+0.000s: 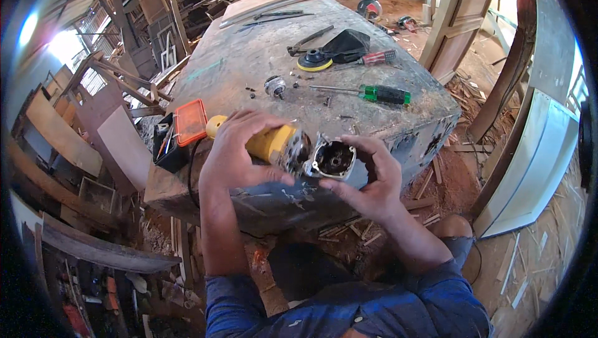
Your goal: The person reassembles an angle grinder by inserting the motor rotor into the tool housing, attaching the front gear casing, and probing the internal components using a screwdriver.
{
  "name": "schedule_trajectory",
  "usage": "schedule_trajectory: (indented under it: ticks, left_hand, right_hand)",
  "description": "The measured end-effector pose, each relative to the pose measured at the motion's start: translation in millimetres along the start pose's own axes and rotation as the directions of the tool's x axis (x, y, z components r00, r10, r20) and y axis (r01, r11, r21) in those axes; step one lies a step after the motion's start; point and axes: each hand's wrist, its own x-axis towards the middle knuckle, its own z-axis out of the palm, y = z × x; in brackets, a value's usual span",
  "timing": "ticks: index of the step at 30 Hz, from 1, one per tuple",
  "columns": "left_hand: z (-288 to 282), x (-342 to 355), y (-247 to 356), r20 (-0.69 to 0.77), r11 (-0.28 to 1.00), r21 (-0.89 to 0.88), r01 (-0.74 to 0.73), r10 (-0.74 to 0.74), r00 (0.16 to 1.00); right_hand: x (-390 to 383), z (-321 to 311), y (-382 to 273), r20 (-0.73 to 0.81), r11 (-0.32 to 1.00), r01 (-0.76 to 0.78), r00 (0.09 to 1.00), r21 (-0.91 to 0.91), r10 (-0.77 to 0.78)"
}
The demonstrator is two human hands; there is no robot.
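My left hand [230, 157] grips the yellow power tool body [269, 146], whose open metal end faces right. My right hand [377, 185] holds a metal gear housing [339, 156] by its sides, its dark hollow interior turned up toward me. The housing sits very close to the tool's open end; whether they touch I cannot tell. Just beyond my hands on the bench [205, 73] lie a small metal assembly [275, 87], several small loose parts [327, 103] and a green-handled screwdriver [384, 94]. A black cable [194, 170] hangs beside my left hand.
A toolbox with orange lid [188, 121] stands at the bench's left edge. Farther back lie a backing pad [314, 59], black cloth [349, 45], red-handled screwdriver [380, 56] and boards [274, 3]. Wood pieces [115, 145] lean on the left; a panel door [461, 14] and white panel [523, 164] stand right.
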Motion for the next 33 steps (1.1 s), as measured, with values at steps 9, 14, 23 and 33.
schedule_trajectory:
  ticks: [9, 14, 23, 33]
  left_hand:
    - [-2, 0, 9, 0.004, 0.998, 0.025, -0.054, 0.054, 0.999]
    - [-5, -2, 9, 0.015, 0.997, 0.039, -0.069, 0.068, 0.998]
    - [-8, -3, 11, 0.046, 0.997, 0.011, -0.071, 0.071, 0.996]
    - [-8, -12, 16, 0.035, 0.997, 0.027, -0.067, 0.066, 0.997]
  right_hand:
    - [-11, 6, -8, 0.034, 0.981, 0.166, 0.986, -0.100, -0.163]
    - [-12, 13, -2, 0.005, 0.992, 0.115, 0.993, -0.049, -0.115]
    - [-12, 8, -5, 0.008, 0.988, 0.151, 0.989, -0.043, -0.151]
    - [48, -40, -22, 0.060, 0.943, 0.254, 0.967, -0.216, -0.247]
